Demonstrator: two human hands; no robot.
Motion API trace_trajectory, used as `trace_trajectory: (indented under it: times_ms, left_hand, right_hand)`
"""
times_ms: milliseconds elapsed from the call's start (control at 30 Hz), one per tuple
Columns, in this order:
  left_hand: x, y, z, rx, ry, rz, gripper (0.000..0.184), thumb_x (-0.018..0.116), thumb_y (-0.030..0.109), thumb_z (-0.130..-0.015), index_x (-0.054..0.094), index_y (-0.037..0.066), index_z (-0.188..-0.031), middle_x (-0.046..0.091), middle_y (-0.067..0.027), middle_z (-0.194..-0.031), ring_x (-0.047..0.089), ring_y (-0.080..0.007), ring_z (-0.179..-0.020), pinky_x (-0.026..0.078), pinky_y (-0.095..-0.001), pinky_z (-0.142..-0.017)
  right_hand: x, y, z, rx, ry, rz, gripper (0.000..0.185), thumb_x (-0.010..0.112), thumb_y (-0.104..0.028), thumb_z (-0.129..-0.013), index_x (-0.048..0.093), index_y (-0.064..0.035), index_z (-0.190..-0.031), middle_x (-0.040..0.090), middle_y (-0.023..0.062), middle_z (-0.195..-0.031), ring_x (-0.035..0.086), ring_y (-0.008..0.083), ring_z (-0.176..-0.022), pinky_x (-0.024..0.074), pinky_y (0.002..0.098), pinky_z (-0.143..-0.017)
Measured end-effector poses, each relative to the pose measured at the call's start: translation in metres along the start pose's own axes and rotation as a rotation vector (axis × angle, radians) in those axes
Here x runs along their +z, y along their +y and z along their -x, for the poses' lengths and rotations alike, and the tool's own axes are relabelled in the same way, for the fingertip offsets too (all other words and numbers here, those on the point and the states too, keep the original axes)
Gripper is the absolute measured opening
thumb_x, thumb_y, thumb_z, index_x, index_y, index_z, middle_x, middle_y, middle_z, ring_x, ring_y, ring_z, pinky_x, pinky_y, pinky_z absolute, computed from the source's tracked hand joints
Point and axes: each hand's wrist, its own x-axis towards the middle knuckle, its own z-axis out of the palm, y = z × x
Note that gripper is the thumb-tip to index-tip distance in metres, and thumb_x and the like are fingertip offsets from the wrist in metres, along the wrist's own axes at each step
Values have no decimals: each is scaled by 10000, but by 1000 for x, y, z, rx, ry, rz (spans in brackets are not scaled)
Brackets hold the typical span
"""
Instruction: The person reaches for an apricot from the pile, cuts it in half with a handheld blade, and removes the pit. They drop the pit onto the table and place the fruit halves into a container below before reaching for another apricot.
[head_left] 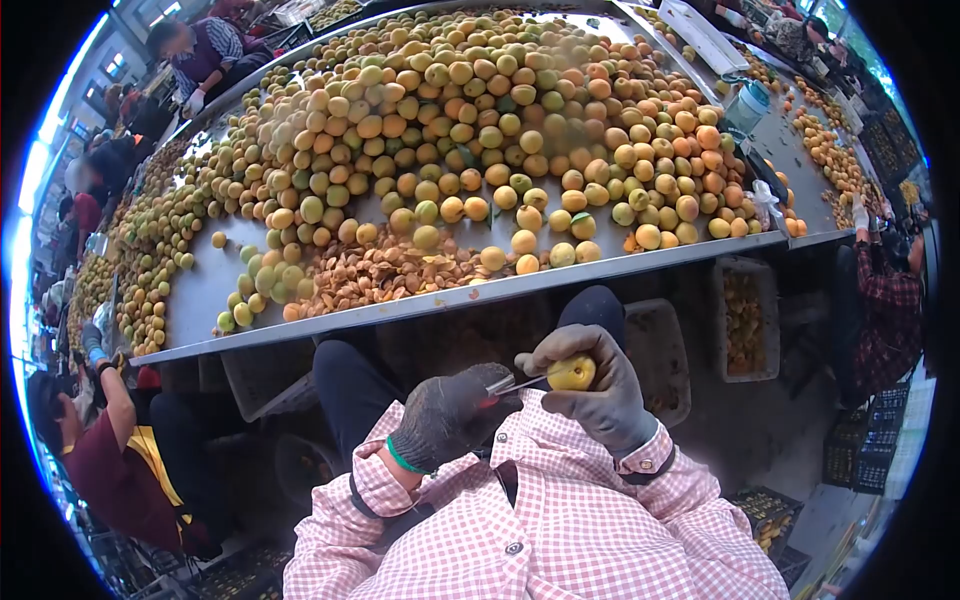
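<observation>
My left hand (452,412), in a dark grey glove with a green cuff, is closed around a small knife (528,383). Its thin metal blade points right and reaches the fruit in the other hand; most of the handle is hidden by the fingers. My right hand (605,398), in a grey glove, grips a yellow apricot (571,373) between thumb and fingers. A small dark spot marks the apricot's near side. Both hands are over my lap, just below the metal table's front edge (470,293).
Apricots (430,110) are heaped across the table. Halved apricot pieces and pits (385,272) lie near its front edge. Pale crates (747,318) stand on the floor beneath. Co-workers sit at left (120,440) and right (890,310). A blue-lidded jar (747,105) stands at the right.
</observation>
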Motion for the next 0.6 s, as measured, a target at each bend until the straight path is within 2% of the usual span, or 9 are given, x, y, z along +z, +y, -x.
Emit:
trace_trajectory:
  times_ms: [33,133,267,333,567,600]
  left_hand:
    - [-1,2,1,-73,-72,0,282,713,252,-791,630,83,-1001,650,-141,-881,643,-333,-750,509,-373,-607]
    - [2,6,5,-26,-59,-47,271,698,255,-803,635,93,-1010,654,-134,-849,644,-327,-732,507,-375,-596]
    - [6,10,10,-63,-47,-74,270,694,258,-807,638,100,-1019,657,-132,-845,644,-325,-722,506,-379,-594]
    - [7,9,12,-64,-30,-62,266,693,252,-807,638,102,-1020,658,-132,-847,644,-325,-717,504,-383,-591]
    - [10,9,13,-30,35,-112,271,693,235,-804,626,96,-1026,659,-135,-856,646,-323,-720,503,-391,-592]
    - [10,9,13,-32,26,-112,271,694,222,-799,623,96,-1029,658,-136,-863,646,-325,-723,504,-392,-595]
  right_hand:
    - [1,0,1,2,-1,-1,419,722,56,-738,509,-68,-1076,572,80,-1072,570,157,-1027,452,296,-937]
    - [6,0,5,-31,-7,76,413,730,50,-734,511,-77,-1060,575,75,-1059,571,153,-1002,451,292,-928]
    - [9,1,6,-31,-7,27,407,727,50,-736,511,-79,-1057,573,72,-1045,569,153,-1000,446,295,-928]
    - [9,2,6,-23,7,47,432,751,21,-715,514,-80,-1061,579,90,-1008,590,182,-939,457,377,-959]
    - [13,2,4,-35,14,32,430,743,31,-716,508,-79,-1059,569,85,-985,587,176,-922,469,370,-941]
    - [13,1,4,-27,5,12,417,735,32,-729,505,-78,-1058,565,77,-1010,575,163,-959,455,336,-935]
